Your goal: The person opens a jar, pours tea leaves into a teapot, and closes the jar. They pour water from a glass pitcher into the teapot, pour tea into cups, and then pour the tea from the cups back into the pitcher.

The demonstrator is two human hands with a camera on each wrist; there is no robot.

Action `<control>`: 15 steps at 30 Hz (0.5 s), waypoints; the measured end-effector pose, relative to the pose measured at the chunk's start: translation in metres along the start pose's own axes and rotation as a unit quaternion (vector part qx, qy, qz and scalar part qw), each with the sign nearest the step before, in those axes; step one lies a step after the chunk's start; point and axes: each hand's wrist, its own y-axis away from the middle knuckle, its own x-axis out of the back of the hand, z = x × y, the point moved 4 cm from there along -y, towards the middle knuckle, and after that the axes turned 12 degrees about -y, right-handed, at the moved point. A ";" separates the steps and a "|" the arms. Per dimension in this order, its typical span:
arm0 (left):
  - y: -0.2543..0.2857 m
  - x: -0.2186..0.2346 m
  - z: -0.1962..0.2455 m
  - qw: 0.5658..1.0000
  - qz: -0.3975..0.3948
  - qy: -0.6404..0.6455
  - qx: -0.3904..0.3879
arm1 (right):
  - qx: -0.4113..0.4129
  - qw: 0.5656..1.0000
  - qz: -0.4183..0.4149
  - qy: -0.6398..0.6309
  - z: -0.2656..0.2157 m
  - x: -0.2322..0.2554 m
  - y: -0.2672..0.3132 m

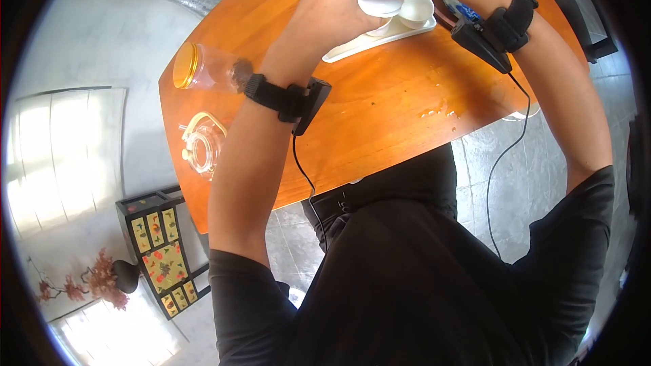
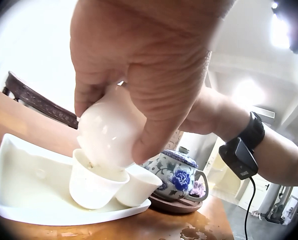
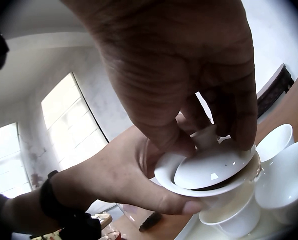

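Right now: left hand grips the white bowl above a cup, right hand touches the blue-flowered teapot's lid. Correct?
No: right wrist view shows the right hand on the lid of the white bowl, not of the teapot. The rest stands.

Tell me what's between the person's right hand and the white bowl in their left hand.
A white lid: it sits at the mouth of the white bowl, and the right hand grips it from above. The right wrist view shows this.

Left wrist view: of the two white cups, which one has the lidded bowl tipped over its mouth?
The left cup in that picture: the lidded bowl is right over its mouth, whereas the right cup stands partly hidden behind it.
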 end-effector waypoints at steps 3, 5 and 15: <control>-0.001 -0.001 0.004 0.999 0.005 -0.037 -0.014 | 0.008 1.000 0.002 -0.004 0.004 -0.001 0.003; -0.004 -0.004 0.004 0.999 -0.022 -0.033 -0.033 | 0.004 1.000 0.002 0.000 0.006 -0.002 0.005; -0.010 -0.007 0.015 0.997 -0.028 -0.037 -0.056 | -0.002 1.000 0.015 0.006 0.017 -0.001 0.011</control>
